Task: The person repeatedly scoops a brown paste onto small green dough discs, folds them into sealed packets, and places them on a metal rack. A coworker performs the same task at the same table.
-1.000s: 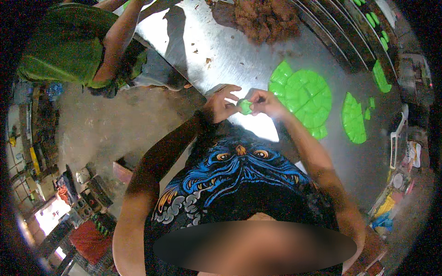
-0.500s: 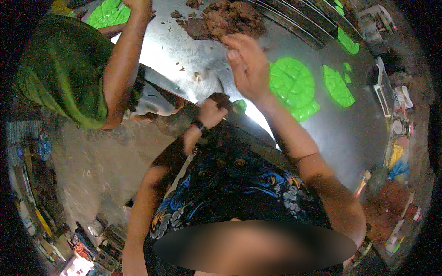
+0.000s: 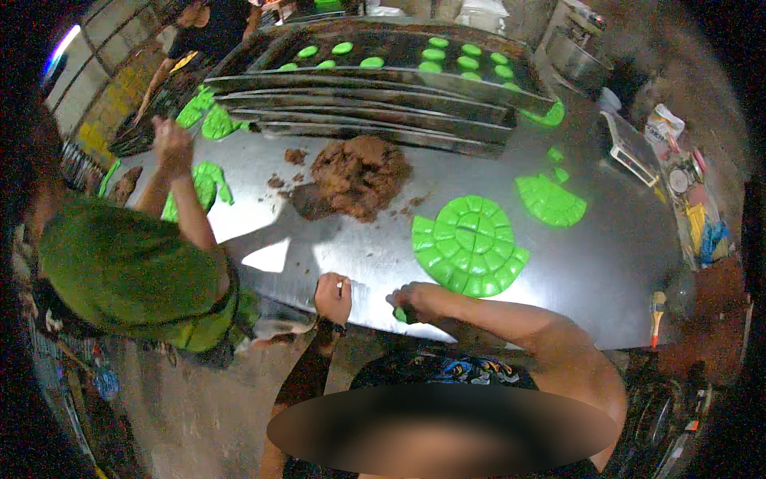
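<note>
Head view: the right hand (image 3: 420,299) is seen curled shut over a small green dough piece (image 3: 401,315) at the near edge of the steel table (image 3: 590,263), the green just peeking out beneath the fingers. The left hand (image 3: 333,295) is closed too, a small whitish item pinched at its fingertips; what that item is cannot be told. The two hands are set near each other, a strip of bare metal between them.

Just beyond the right hand, a round green dough disc (image 3: 471,244) scored into wedges is laid flat on the table. A smaller fan of green wedges (image 3: 549,199) is found further right. A heap of brown filling (image 3: 357,176) is piled at the middle of the table, crumbs scattered beside it. Long metal trays (image 3: 375,112) are stacked behind it, the topmost dotted with green dough rounds (image 3: 435,54).

On the left, a co-worker in a green shirt (image 3: 128,271) is bent over the table, one hand (image 3: 171,137) raised above more green dough pieces (image 3: 203,184). A brush (image 3: 657,313) is left at the table's right corner
</note>
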`<move>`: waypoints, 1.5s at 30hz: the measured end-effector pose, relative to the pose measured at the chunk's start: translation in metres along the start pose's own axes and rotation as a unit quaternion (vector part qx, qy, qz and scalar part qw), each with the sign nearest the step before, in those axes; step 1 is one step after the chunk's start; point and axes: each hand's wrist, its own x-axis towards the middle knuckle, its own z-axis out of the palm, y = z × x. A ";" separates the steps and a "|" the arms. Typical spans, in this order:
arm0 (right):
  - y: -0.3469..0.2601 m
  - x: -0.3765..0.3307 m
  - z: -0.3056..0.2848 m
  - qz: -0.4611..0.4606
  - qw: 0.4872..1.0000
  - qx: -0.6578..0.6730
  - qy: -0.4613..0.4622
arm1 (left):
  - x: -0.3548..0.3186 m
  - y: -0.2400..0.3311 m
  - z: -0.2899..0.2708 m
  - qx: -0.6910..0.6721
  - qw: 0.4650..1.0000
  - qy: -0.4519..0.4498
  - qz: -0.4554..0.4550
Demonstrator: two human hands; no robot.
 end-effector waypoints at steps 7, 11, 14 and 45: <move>0.031 0.035 -0.217 -0.192 0.980 -0.038 0.030 | -0.017 -0.003 0.022 0.079 0.994 -0.034 -0.068; 0.057 0.072 -0.431 -0.159 0.875 -0.221 0.401 | -0.021 -0.011 0.015 0.072 0.986 -0.050 -0.143; 0.109 0.118 -0.507 -0.127 0.706 -0.152 0.680 | -0.015 -0.004 0.009 0.163 0.971 -0.132 -0.112; 0.039 0.015 -0.085 0.152 0.881 0.229 0.385 | 0.018 0.079 0.007 -0.252 0.936 0.037 -0.243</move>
